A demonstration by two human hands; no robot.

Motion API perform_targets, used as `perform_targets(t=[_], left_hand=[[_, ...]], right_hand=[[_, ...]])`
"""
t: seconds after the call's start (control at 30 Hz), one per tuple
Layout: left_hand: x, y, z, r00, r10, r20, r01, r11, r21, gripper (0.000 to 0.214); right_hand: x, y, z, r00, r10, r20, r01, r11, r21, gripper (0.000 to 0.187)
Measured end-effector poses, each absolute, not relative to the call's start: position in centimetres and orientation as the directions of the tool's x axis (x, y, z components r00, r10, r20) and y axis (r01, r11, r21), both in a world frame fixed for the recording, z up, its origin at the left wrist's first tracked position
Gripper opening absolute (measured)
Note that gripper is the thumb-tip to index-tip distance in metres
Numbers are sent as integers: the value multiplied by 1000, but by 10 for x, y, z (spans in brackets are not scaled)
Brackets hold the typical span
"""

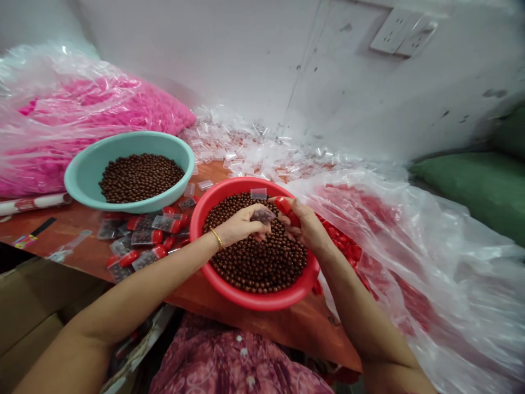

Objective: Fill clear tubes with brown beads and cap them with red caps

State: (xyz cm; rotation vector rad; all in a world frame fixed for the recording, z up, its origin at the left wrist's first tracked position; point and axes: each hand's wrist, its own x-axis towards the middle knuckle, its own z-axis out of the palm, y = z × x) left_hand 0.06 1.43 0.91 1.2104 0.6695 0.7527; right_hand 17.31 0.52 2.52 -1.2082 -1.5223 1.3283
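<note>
Over a red basin (254, 300) of small brown balls (258, 271), my left hand (238, 225) is closed around a small clear plastic box (263, 215) that looks filled with the balls. To its right, my right hand (308, 225) has its fingers closed on a red cap (282, 204); more red shows beneath the fingers. The two hands are close together but apart. An open clear box (258, 193) lies on the balls near the basin's far side. Filled boxes with red caps (146, 237) are heaped on the table left of the basin.
A light-blue basin (80, 174) with brown balls stands at the back left, beside a bag of pink pieces (102, 109). Clear boxes (246, 148) pile along the wall. A plastic bag (410, 235) and loose red caps (342, 241) lie right. A cardboard box (36, 306) stands lower left.
</note>
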Motion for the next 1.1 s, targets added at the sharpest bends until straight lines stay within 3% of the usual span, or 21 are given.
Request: perform_targets(t=[0.13, 0.3, 0.43, 0.57, 0.67, 0.93, 1.1], left_hand=[[3, 12, 7, 583, 812, -23, -87, 91, 992, 24], [5, 6, 4, 523, 852, -10, 17, 2, 1000, 21], [4, 5, 4, 496, 868, 30, 107, -95, 990, 13], [4, 5, 2, 493, 869, 50, 203, -170, 964, 10], [5, 6, 1, 499, 865, 49, 277, -214, 937, 10], [0, 5, 5, 509, 858, 61, 424, -312, 850, 8], [5, 2, 12, 513, 854, 87, 453, -355, 818, 8]], right_hand=[[170, -2, 22, -196, 979, 51, 307, 110, -945, 50], [163, -13, 17, -301, 926, 227, 456, 349, -819, 46], [162, -18, 14, -319, 916, 242, 630, 395, -669, 47], [164, -22, 14, -311, 928, 205, 819, 372, -437, 47], [166, -23, 15, -324, 929, 176, 865, 367, -342, 48], [162, -28, 3, -330, 920, 212, 784, 392, -482, 46], [166, -27, 1, -332, 925, 183, 597, 356, -718, 44]])
